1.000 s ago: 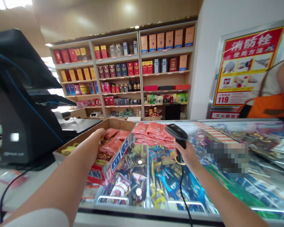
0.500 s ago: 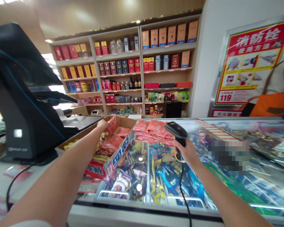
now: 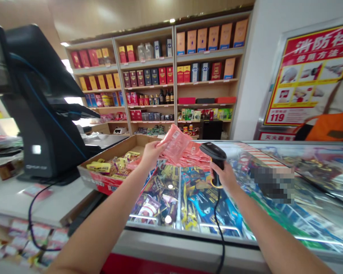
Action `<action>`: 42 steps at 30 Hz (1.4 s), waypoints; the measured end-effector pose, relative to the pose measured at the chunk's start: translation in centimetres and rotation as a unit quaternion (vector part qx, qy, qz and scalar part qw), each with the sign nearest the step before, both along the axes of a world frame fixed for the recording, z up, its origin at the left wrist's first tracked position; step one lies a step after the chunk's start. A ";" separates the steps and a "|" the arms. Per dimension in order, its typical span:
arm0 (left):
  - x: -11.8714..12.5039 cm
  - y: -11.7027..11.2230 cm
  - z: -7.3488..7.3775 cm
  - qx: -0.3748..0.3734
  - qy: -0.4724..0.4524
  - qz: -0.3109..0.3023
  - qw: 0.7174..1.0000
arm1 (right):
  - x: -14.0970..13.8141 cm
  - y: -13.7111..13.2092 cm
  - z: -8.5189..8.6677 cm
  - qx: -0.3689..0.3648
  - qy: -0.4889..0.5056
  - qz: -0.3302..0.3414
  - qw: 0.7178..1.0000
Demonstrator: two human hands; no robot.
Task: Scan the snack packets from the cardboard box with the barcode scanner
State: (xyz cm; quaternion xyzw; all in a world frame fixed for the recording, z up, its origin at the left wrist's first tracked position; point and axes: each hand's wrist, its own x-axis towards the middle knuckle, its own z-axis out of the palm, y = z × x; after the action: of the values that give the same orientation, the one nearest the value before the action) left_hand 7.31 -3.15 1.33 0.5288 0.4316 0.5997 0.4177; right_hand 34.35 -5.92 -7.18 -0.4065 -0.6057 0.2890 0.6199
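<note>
My left hand [image 3: 151, 156] holds up a pink plastic-wrapped packet [image 3: 174, 144] by its lower end, above the edge of a cardboard tray [image 3: 111, 150]. Yellow snack packets [image 3: 103, 166] lie in that tray. My right hand [image 3: 225, 177] is closed around the grip of a black corded barcode scanner [image 3: 214, 151], its head tilted forward. Just beyond the scanner, a pile of similar pink packets [image 3: 194, 156] rests on the glass top of the display case [image 3: 303, 160]. The scanner's black cable [image 3: 219, 228] hangs down in front of the case.
A black point-of-sale terminal [image 3: 40, 106] stands on the white counter [image 3: 54, 199] at the left. Wooden shelves [image 3: 148, 76] of boxed liquor fill the back wall. A co-worker in an orange apron [image 3: 331, 127] stands at the right edge, beside a red fire-hydrant poster [image 3: 308, 72].
My left hand has lifted a pink packet out of the tray and moved right. The tray now shows yellow packets with fewer pink ones. The view has tilted and shifted slightly.
</note>
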 end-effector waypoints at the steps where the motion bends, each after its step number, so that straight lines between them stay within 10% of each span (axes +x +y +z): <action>1: 0.8 -0.4 -1.7 -0.012 -0.017 -0.022 1.000 | 0.0 0.0 0.0 -0.005 0.013 0.010 1.000; 8: 0.9 1.4 -8.7 -0.062 -0.029 -0.053 0.996 | 0.2 -0.1 -0.1 -0.062 -0.007 0.166 0.984; 42: 0.3 1.4 -10.2 -0.120 -0.015 -0.124 0.985 | -0.3 0.4 -0.3 -0.081 -0.020 0.170 0.982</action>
State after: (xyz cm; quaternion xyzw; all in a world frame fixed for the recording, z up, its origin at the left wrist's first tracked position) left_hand 7.61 -1.72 -8.87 0.5152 0.4255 0.4950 0.5554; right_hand 34.07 -5.56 -7.48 -0.3520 -0.6532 0.4297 0.5145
